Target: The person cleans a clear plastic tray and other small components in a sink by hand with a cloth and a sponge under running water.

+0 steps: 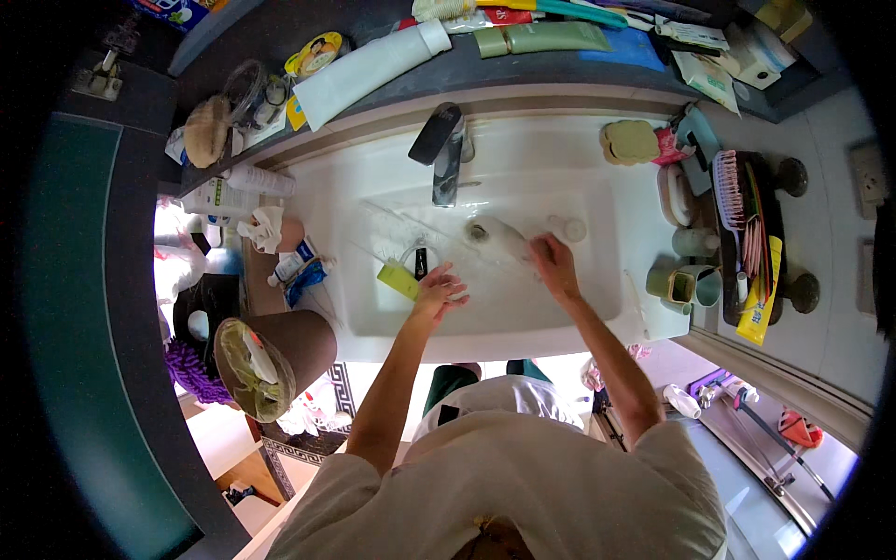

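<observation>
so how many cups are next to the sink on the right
3: one pale cup behind, then two green cups side by side on the sink's right ledge. Others may hide among the clutter.

Both hands work inside a white sink (pixel 569 322). The left hand (pixel 439 291) rests with fingers spread beside a yellow-green tube (pixel 399 280) lying in the basin. The right hand (pixel 554 264) grips a whitish object (pixel 499 236), too blurred to identify, just below the dark faucet (pixel 446 149). A brown waste bin (pixel 271 359) stands near left; a hairbrush (pixel 728 191) lies far right.
</observation>
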Available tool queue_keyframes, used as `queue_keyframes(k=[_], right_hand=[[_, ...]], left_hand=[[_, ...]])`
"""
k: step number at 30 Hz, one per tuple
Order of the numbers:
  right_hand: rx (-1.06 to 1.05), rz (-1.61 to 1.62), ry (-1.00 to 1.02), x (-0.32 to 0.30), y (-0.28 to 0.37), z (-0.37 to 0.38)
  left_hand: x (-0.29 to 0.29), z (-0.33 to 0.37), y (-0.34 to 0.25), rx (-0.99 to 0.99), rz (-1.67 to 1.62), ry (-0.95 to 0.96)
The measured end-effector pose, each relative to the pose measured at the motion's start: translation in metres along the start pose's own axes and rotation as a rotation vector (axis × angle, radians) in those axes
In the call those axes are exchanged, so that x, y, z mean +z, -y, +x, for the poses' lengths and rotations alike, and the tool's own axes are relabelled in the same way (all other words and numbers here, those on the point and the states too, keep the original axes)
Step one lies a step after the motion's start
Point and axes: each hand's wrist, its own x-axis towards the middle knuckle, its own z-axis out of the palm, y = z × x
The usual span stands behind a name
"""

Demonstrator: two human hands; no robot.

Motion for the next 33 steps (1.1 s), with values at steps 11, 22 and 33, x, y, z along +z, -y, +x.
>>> queue_keyframes(k=[11, 22, 33], right_hand=[[-0.132, -1.000, -0.137, -0.016, -0.126, 0.011], [-0.260, -1.171, -0.103, -0.052, -0.122, 0.063], [0.350, 1.181, 0.585, -0.043, -0.022, -0.003]], left_hand=[[-0.006, -0.014, -0.012, -0.064, -0.212, 0.363], [0.000, 0.008, 0.034, -0.127, -0.097, 0.204], [-0.005, 0.053, 0.059, -0.114, -0.056, 0.095]])
